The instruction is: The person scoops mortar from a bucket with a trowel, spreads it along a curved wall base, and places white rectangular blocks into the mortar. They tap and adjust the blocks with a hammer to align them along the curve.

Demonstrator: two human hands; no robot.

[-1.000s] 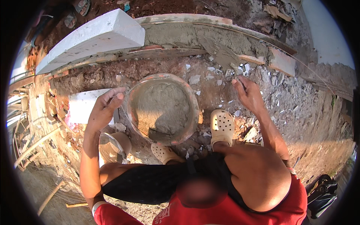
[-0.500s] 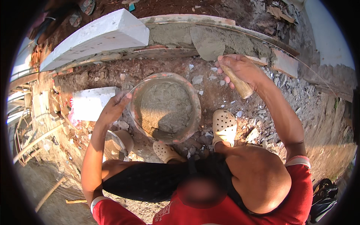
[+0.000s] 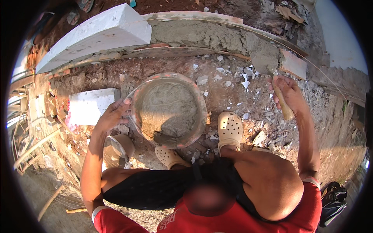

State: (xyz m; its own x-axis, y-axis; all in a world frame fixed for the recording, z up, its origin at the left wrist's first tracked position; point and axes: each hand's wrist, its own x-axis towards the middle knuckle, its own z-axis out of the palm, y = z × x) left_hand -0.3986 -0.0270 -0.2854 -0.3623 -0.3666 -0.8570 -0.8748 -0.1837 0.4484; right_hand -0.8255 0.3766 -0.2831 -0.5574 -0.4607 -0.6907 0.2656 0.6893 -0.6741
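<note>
mortar (image 3: 167, 101) fills a good part of the round tub (image 3: 201, 106), grey and wet, its surface lumpy, part of it in shadow. the tub sits on the ground just ahead of the clogs (image 3: 231, 130), likely so that both hands can get at it without a stretch. the left hand (image 3: 112, 115) is at its wire handle (image 3: 136, 90), fingers loosely bent and partly spread; i'd guess that steadies the tub, but from where i stand i cannot tell whether they pinch the wire.

the right hand (image 3: 289, 93) is curled round the wooden grip of the trowel (image 3: 283, 101), out to the right of the tub. its blade reaches up over the right end of the mortar bed (image 3: 202, 37), beside the brick (image 3: 293, 64); whether it presses there i can't say.

a white block (image 3: 101, 35) rests on the left stretch of the wall, and a string (image 3: 316, 69) runs along the right, perhaps as a guide. left of the clogs a bucket (image 3: 126, 143) stands close by the tub, its contents unclear to me.
</note>
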